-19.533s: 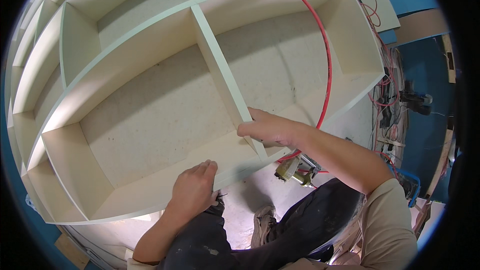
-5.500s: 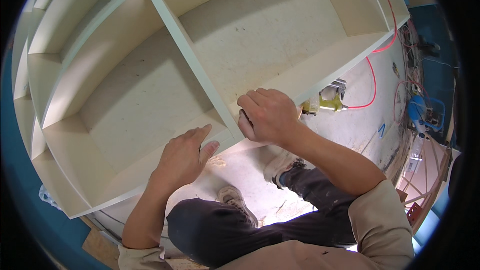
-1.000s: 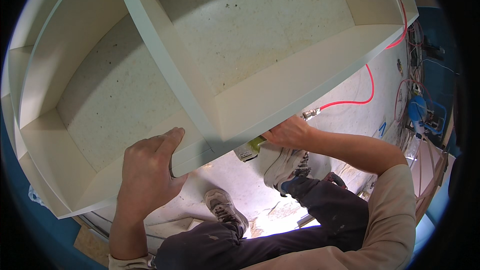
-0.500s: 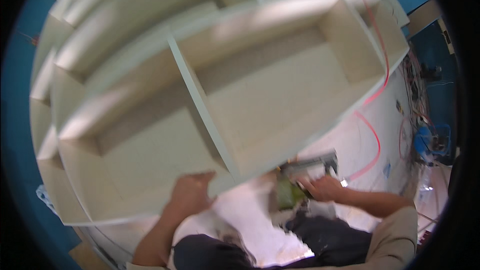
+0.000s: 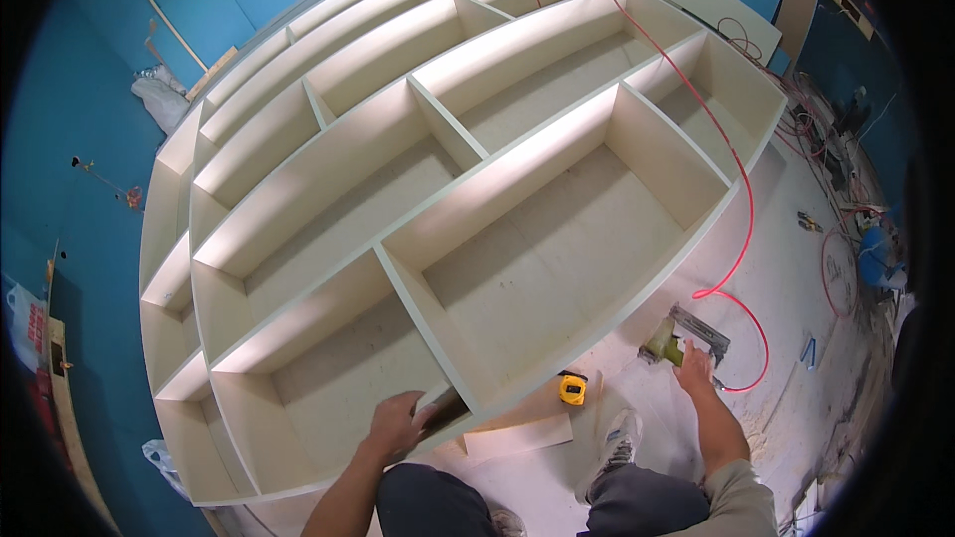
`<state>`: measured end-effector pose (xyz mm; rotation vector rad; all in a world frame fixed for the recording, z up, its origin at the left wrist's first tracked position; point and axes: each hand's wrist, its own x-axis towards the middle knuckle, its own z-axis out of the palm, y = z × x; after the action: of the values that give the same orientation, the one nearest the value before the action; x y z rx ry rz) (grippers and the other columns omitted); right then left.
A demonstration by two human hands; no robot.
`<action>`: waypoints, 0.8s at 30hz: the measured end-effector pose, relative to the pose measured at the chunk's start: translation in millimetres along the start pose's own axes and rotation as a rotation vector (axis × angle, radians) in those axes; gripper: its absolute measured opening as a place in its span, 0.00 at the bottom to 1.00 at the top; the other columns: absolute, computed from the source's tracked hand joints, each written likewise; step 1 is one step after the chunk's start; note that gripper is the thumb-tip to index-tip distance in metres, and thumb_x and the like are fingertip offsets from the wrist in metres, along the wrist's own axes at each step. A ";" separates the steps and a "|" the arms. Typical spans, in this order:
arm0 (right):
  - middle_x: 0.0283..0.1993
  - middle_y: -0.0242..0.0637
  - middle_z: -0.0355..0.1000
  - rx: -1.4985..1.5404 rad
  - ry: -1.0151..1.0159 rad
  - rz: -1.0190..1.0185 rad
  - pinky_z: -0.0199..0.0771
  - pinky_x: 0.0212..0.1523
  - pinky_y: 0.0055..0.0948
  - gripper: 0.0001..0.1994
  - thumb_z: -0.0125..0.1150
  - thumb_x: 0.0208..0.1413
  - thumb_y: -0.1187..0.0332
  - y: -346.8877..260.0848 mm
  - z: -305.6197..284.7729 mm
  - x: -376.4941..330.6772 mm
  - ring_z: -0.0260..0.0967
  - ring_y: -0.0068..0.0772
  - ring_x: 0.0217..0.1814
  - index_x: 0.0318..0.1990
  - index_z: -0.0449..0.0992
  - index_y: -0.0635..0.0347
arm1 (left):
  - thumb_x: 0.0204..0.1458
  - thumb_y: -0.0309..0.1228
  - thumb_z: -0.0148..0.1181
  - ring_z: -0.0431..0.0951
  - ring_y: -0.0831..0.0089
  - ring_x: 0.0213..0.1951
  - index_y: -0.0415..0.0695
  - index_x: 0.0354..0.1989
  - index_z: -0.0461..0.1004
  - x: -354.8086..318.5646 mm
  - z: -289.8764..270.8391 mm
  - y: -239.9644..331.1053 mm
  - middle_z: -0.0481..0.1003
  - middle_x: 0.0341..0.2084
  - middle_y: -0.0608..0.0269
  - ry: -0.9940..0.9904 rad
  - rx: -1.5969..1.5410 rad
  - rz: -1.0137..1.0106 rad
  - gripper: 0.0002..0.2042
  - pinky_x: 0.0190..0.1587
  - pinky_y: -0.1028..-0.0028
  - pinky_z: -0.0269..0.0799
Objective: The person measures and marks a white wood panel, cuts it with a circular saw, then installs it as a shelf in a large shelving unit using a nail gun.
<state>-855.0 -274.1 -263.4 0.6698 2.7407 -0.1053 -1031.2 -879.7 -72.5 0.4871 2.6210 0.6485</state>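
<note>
A large pale wooden shelf unit point(image 5: 438, 278), split by dividers into several open compartments, lies in front of me with its open side up. My left hand point(image 5: 396, 426) is closed over its near board, just left of a divider point(image 5: 423, 323). A dark patch shows beside those fingers; what it is I cannot make out. Out to the right, my right hand point(image 5: 694, 368) grips the handle of a green and dark grey nail gun point(image 5: 661, 340), held apart from the unit. A red air hose point(image 5: 761, 338) runs from the gun and across the unit's right part.
Between my feet and the unit, a yellow tape measure point(image 5: 572, 388) lies near a loose pale board point(image 5: 519, 436). Pliers point(image 5: 809, 222) and a small blue piece point(image 5: 809, 352) are on the floor at right. Tangled hoses and a blue object point(image 5: 879, 257) line the right side. Blue panels point(image 5: 90, 209) stand left.
My right hand has carried the nail gun rightward, away from the unit's near edge. My left hand stays at that edge. The view has shifted, and more of the unit and floor shows.
</note>
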 end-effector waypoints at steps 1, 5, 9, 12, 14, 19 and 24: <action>0.45 0.51 0.73 0.031 0.022 0.068 0.70 0.53 0.44 0.33 0.71 0.47 0.62 -5.8 5.3 4.9 0.72 0.50 0.50 0.59 0.63 0.62 | 0.54 0.45 0.61 0.80 0.49 0.37 0.44 0.43 0.80 4.6 1.1 -4.3 0.80 0.36 0.49 0.015 0.040 0.011 0.18 0.42 0.57 0.75; 0.53 0.49 0.69 0.155 0.293 0.110 0.64 0.60 0.44 0.24 0.68 0.47 0.66 -45.3 -5.2 -4.8 0.66 0.51 0.58 0.52 0.69 0.61 | 0.50 0.43 0.64 0.79 0.48 0.34 0.44 0.39 0.78 13.2 3.0 -7.1 0.80 0.31 0.49 0.034 0.122 -0.003 0.16 0.38 0.55 0.75; 0.45 0.49 0.77 0.507 -0.162 0.204 0.72 0.53 0.48 0.16 0.61 0.49 0.61 -122.2 -3.0 -20.8 0.74 0.53 0.51 0.41 0.76 0.61 | 0.49 0.39 0.66 0.79 0.45 0.34 0.42 0.40 0.77 9.3 3.4 3.4 0.79 0.30 0.47 0.006 0.144 -0.026 0.15 0.38 0.53 0.74; 0.44 0.52 0.79 0.180 -0.525 0.106 0.77 0.50 0.47 0.21 0.63 0.48 0.54 -151.5 13.9 -32.4 0.77 0.53 0.49 0.42 0.80 0.64 | 0.48 0.35 0.67 0.78 0.44 0.34 0.40 0.40 0.77 -2.0 6.5 -2.8 0.78 0.30 0.45 0.033 0.109 -0.058 0.14 0.38 0.53 0.74; 0.45 0.53 0.78 0.210 -0.554 0.121 0.77 0.50 0.46 0.23 0.64 0.47 0.52 -176.4 -0.1 -42.7 0.77 0.53 0.50 0.42 0.81 0.64 | 0.47 0.31 0.68 0.78 0.44 0.35 0.40 0.40 0.77 -25.5 -2.6 -10.7 0.78 0.30 0.44 0.103 0.130 -0.132 0.13 0.39 0.53 0.74; 0.43 0.54 0.78 0.300 -0.429 0.099 0.77 0.48 0.47 0.22 0.61 0.48 0.53 -185.1 20.8 -60.1 0.77 0.54 0.48 0.41 0.81 0.63 | 0.45 0.29 0.70 0.78 0.46 0.35 0.40 0.40 0.77 -53.5 -4.2 -35.2 0.77 0.31 0.46 0.277 0.255 -0.204 0.14 0.38 0.54 0.73; 0.37 0.55 0.77 0.637 -0.100 0.204 0.75 0.47 0.47 0.13 0.56 0.51 0.62 -195.6 15.4 -46.9 0.76 0.56 0.43 0.37 0.77 0.62 | 0.46 0.30 0.69 0.78 0.47 0.34 0.39 0.41 0.77 -75.0 11.2 -64.4 0.77 0.30 0.47 0.169 0.228 -0.221 0.15 0.39 0.55 0.72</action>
<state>-901.3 -470.4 -263.6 1.0608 2.5071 -0.9594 -976.7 -960.5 -92.3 0.2075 2.8708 0.3346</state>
